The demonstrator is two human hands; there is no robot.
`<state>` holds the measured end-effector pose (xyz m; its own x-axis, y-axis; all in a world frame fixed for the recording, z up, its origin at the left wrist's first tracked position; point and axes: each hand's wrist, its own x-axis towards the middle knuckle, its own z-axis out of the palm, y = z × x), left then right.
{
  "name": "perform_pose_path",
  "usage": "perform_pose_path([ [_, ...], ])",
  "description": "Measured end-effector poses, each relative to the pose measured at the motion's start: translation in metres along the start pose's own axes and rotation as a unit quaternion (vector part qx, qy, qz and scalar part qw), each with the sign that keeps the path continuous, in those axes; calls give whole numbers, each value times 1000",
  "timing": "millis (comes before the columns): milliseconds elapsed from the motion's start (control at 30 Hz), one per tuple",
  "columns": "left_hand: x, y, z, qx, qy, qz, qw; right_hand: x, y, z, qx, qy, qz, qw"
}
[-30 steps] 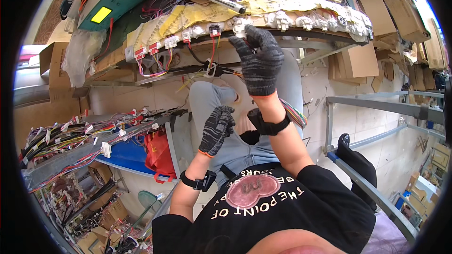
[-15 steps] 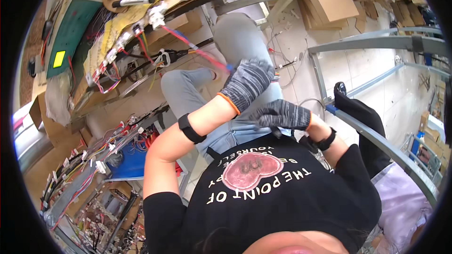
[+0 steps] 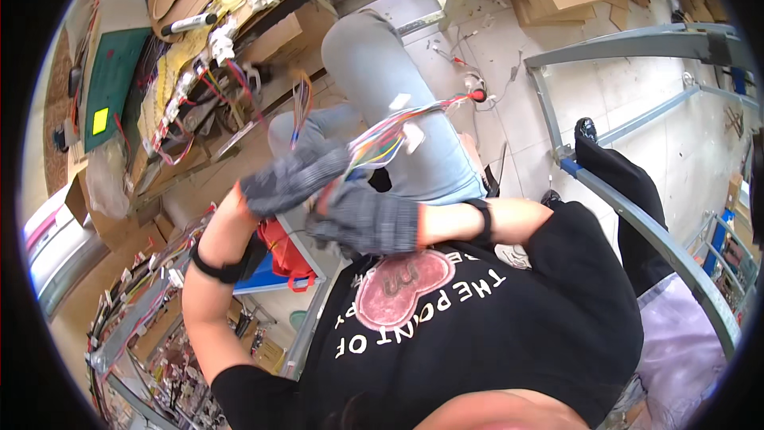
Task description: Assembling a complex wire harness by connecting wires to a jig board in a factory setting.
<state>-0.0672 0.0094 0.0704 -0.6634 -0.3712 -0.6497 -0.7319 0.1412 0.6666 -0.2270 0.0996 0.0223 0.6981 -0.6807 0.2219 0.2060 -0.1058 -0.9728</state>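
Observation:
A bundle of multicoloured wires [image 3: 390, 134] with white plastic connectors stretches across my lap, its far red end over my knee on the right. My left hand [image 3: 298, 177], in a grey knitted glove, is closed round the near part of the bundle. Just below it, my right hand [image 3: 366, 219], gloved alike, is closed on the same wires. Both gloves are touching and smeared by motion, so the single fingers are hard to make out. More loose wires [image 3: 301, 107] stand up beyond my left hand.
A cluttered bench with a marker pen [image 3: 189, 25], white connectors and a green tester box [image 3: 118, 84] lies at the upper left. A blue tray [image 3: 274, 277] with a red bag [image 3: 288, 255] is at my left. Metal frames [image 3: 629, 215] and another person's leg [image 3: 637, 183] are at right.
Both hands have moved left and close together. The wire bundle now shows across my lap. The red and blue wires that ran from the bench to my left hand are no longer stretched there.

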Motion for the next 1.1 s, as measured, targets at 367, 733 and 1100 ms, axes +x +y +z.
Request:
perform_pose_path([
  [367,30,-10,34,-162,45,-80,982,-109,56,-108,-393,379,337,767],
  [733,43,-41,60,-161,23,-1,987,-25,34,-117,195,492,64,846],
  [1100,48,3,36,-374,504,233,743,61,6,-135,177,444,-14,878],
])
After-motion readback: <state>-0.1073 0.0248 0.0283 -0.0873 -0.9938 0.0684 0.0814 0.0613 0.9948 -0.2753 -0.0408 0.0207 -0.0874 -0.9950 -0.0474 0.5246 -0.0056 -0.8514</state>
